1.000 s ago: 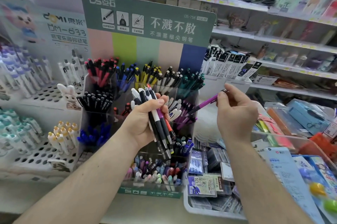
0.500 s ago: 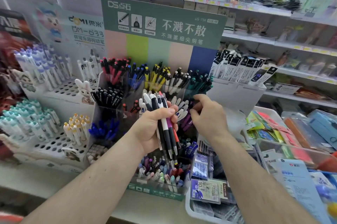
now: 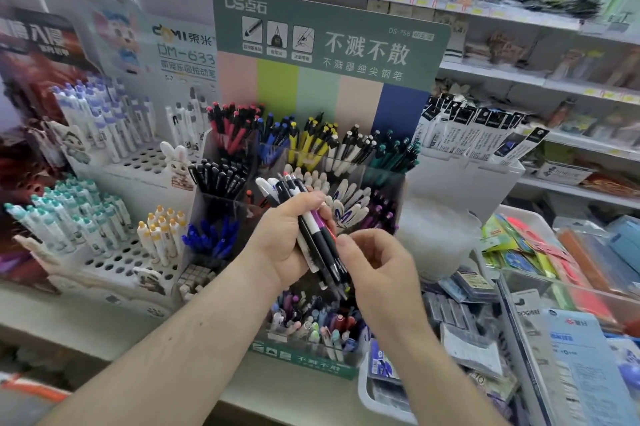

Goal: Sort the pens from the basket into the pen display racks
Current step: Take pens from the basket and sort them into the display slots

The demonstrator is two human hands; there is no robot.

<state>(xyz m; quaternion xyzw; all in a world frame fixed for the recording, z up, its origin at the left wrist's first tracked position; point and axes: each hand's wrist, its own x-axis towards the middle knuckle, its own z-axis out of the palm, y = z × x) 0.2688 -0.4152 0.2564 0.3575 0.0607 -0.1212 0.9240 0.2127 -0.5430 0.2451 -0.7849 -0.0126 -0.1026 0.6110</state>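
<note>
Left hand [image 3: 287, 235] clasps a mixed pen bundle [image 3: 313, 235] before the tiered rack [image 3: 391, 183], tips down; right hand [image 3: 374, 263], fingers curled, picks at it, probably selecting one.

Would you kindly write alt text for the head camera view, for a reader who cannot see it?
A person's left hand grips a bundle of pens in front of a tiered pen rack, while the right hand reaches its fingertips to the bundle's lower end. The rack holds pens grouped by colour under a green sign, with stocked shop shelves behind.
</note>
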